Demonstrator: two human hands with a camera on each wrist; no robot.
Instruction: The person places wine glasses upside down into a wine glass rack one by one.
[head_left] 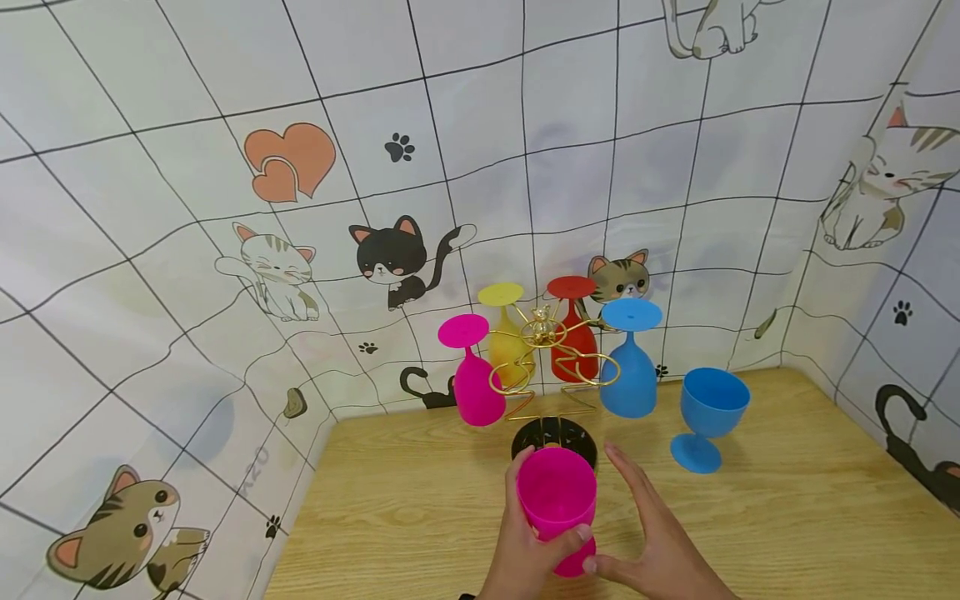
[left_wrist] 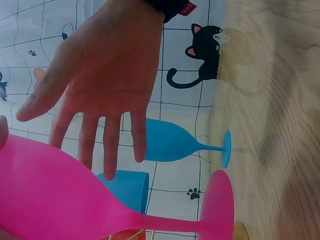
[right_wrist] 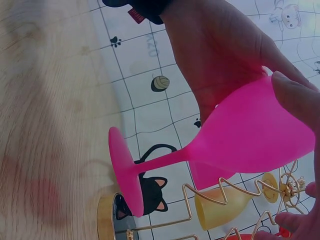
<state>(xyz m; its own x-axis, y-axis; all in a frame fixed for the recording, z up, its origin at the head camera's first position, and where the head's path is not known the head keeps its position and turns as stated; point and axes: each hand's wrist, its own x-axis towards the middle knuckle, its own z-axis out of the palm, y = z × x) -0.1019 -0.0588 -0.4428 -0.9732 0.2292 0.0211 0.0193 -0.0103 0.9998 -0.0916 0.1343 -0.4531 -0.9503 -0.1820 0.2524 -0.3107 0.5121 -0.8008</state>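
Note:
A pink plastic goblet [head_left: 557, 487] stands upright in my left hand [head_left: 525, 533], whose fingers and thumb grip its bowl. My right hand [head_left: 656, 533] is at its right side, fingers spread and thumb close to the goblet's lower part. In the left wrist view, the right palm [left_wrist: 112, 65] faces the goblet with straight fingers. The pink foot [right_wrist: 125, 170] and stem show in the right wrist view. Just beyond the hands is a gold wire goblet rack [head_left: 543, 333] with a black round base [head_left: 555, 435].
Upside down on the rack hang a pink goblet [head_left: 478, 387], a yellow goblet [head_left: 510, 354], a red goblet [head_left: 573, 350] and a blue goblet [head_left: 628, 383]. Another blue goblet [head_left: 708, 408] stands upright on the wooden table [head_left: 390, 517], right of the rack. Cat-print sheeting [head_left: 480, 108] covers the walls.

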